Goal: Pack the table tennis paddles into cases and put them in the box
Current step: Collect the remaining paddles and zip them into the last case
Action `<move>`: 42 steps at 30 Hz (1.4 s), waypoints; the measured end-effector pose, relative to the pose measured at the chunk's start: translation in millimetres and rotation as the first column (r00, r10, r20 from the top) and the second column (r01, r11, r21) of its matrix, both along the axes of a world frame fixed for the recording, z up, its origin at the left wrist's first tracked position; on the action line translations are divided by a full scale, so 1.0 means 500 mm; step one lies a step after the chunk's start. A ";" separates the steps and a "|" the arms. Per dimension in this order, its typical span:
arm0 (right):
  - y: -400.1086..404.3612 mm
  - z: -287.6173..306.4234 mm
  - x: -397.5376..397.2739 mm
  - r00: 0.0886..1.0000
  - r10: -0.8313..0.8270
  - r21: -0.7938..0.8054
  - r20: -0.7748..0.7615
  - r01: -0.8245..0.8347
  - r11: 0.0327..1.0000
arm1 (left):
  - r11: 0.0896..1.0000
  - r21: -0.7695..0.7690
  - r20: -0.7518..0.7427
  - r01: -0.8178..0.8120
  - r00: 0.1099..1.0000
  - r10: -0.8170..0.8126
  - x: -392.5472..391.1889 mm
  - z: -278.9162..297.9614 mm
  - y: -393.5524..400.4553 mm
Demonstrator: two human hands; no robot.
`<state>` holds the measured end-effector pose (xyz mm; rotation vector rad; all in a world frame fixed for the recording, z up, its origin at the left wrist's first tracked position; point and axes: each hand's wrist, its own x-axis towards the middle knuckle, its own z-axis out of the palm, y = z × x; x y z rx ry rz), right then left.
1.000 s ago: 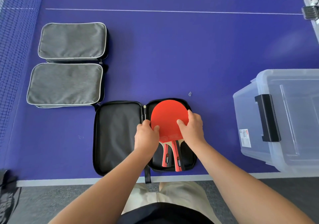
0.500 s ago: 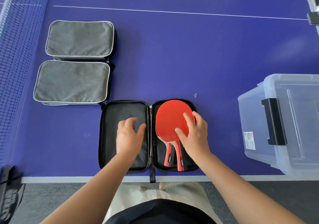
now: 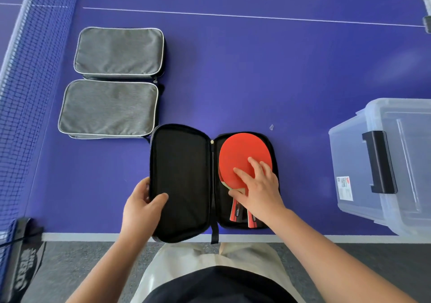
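Observation:
An open black paddle case (image 3: pixel 182 181) lies at the near edge of the blue table. Two red paddles (image 3: pixel 238 155) are stacked in its right half, handles toward me. My right hand (image 3: pixel 256 186) presses on the top paddle with straight fingers. My left hand (image 3: pixel 142 202) grips the left edge of the case's lid, thumb on the inner lining, and that half is lifted slightly off the table. A clear plastic box (image 3: pixel 387 162) with a black latch sits at the right.
Two closed grey cases (image 3: pixel 116 53) (image 3: pixel 107 109) lie side by side at the left. The table tennis net (image 3: pixel 25 74) runs along the far left. A small scrap (image 3: pixel 271 127) lies beyond the open case. The table edge is just below the case.
My left hand left the lid's lining, went to its outer left edge and gripped it; the lid has begun to rise. My right hand stays on the paddle.

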<state>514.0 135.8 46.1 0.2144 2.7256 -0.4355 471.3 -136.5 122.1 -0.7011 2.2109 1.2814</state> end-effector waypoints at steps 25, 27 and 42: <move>0.145 -0.008 0.037 0.803 -0.560 -0.299 0.204 0.596 0.745 | 0.468 -0.420 -0.045 0.778 0.497 -0.867 0.024 -0.123 0.296; 0.145 -0.025 0.035 0.804 -0.549 -0.315 0.227 0.594 0.740 | 0.503 -0.396 -0.059 0.768 0.525 -0.849 0.027 -0.131 0.300; 0.130 0.051 -0.034 0.728 -0.539 -0.574 0.425 0.677 0.461 | 0.771 -0.220 -0.239 0.597 0.733 -0.636 0.053 -0.143 0.274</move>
